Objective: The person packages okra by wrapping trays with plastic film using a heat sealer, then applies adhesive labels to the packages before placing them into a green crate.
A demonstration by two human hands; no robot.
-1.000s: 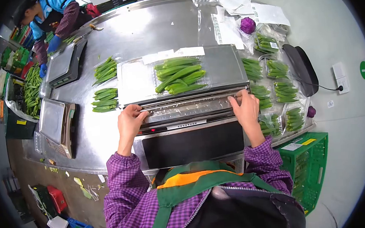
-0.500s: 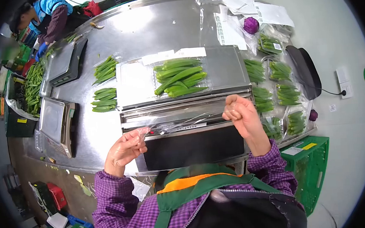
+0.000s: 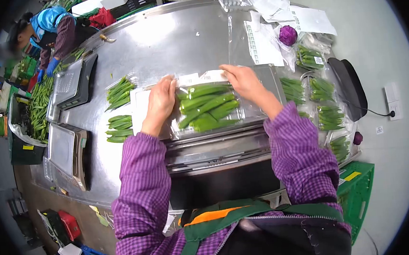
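Clear plastic wrap (image 3: pixel 204 127) is stretched over a tray of green okra (image 3: pixel 207 106) on the metal plate of a wrapping machine (image 3: pixel 270 78). At the tray's left edge, my left hand (image 3: pixel 161 102) is closed with the film pinched in its fingers. My right hand (image 3: pixel 245 83) grips the film at the upper right corner of the tray. White labels (image 3: pixel 212 75) lie just behind the tray, between my hands. Nearest me are the machine's rollers (image 3: pixel 215 150) and its black pad (image 3: pixel 225 187).
Okra bundles (image 3: pixel 119 93) lie to the left, and wrapped okra packs (image 3: pixel 322 88) to the right. Two scales (image 3: pixel 63 147) stand at left. Purple cabbage (image 3: pixel 288 35) sits by papers. A co-worker (image 3: pixel 55 29) handles okra at the far left. A green crate (image 3: pixel 358 192) stands at lower right.
Both hands have moved forward, away from me, from above the rollers to the far side of the okra tray. The film between them now covers the okra.
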